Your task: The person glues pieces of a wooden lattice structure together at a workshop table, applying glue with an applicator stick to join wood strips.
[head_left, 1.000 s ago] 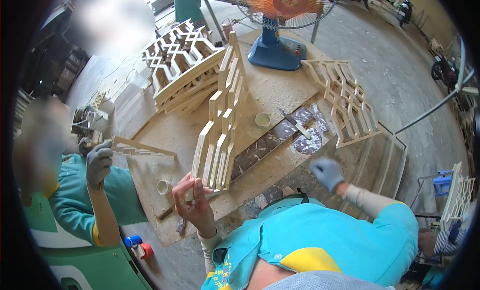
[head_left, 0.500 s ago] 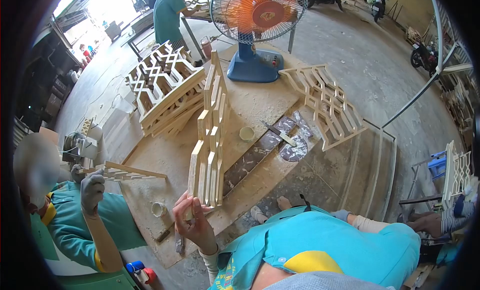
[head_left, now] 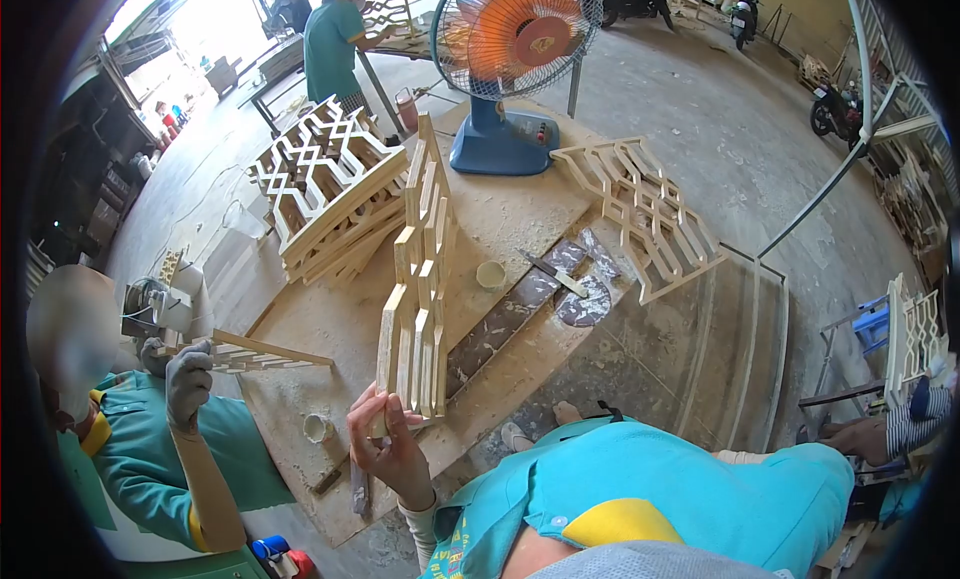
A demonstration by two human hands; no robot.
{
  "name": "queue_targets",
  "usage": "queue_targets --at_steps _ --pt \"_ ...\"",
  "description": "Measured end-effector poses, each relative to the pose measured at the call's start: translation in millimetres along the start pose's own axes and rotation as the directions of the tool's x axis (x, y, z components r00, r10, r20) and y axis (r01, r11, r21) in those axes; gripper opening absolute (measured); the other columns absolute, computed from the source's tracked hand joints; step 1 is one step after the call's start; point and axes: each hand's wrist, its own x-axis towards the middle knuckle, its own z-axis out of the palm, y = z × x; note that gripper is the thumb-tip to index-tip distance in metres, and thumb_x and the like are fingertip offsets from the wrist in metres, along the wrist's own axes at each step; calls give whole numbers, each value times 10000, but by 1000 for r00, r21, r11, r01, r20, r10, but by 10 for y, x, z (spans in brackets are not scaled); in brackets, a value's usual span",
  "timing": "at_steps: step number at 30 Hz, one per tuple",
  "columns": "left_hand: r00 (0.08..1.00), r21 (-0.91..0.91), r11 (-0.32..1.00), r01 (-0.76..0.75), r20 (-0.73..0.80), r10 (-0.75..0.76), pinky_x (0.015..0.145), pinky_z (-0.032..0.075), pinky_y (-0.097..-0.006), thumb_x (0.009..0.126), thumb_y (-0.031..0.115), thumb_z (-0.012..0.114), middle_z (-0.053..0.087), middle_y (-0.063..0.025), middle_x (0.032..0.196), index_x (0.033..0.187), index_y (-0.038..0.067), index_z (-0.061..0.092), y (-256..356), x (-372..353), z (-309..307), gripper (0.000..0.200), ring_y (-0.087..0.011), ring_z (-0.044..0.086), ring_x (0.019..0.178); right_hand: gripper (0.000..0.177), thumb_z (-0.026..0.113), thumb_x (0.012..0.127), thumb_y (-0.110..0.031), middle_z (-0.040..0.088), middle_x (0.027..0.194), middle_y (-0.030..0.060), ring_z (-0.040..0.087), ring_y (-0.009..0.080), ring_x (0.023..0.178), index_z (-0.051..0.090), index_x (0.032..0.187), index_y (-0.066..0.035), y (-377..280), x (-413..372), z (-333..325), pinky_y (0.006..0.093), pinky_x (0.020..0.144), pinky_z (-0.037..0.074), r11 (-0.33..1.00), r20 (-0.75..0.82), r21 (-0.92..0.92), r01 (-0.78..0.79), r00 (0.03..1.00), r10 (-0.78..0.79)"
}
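My left hand [head_left: 388, 447] is bare and grips the near bottom corner of a pale wooden lattice panel [head_left: 420, 269]. The panel stands on edge on the dusty board table [head_left: 530, 204], leaning away from me. My right hand is hidden behind my turquoise shirt [head_left: 660, 499]; only a bit of its sleeve [head_left: 742, 457] shows. A small cup [head_left: 318, 427] sits on the table just left of my left hand.
At left, a co-worker's gloved hand [head_left: 187, 381] holds another lattice piece [head_left: 255, 354]. On the table are a stack of lattice panels [head_left: 320, 189], a flat panel [head_left: 640, 209], a fan [head_left: 505, 49], a cup [head_left: 490, 274] and a scraper [head_left: 562, 276]. A person [head_left: 335, 39] works at the back.
My gloved right hand dropped from over the table's right side and went out of sight behind my body. The view tilted up. My left hand kept its hold on the panel.
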Motion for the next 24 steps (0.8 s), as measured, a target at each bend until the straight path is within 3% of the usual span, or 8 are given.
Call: queue_targets --at_steps 24 --pt "999 6 1000 20 -33 -20 506 492 -224 925 43 671 649 -225 1096 1013 -14 607 -22 25 -15 122 -116 598 548 440 707 799 -301 703 1168 147 697 308 1002 699 1183 -86 -70 452 211 394 873 543 989 -216 -74 -130 970 111"
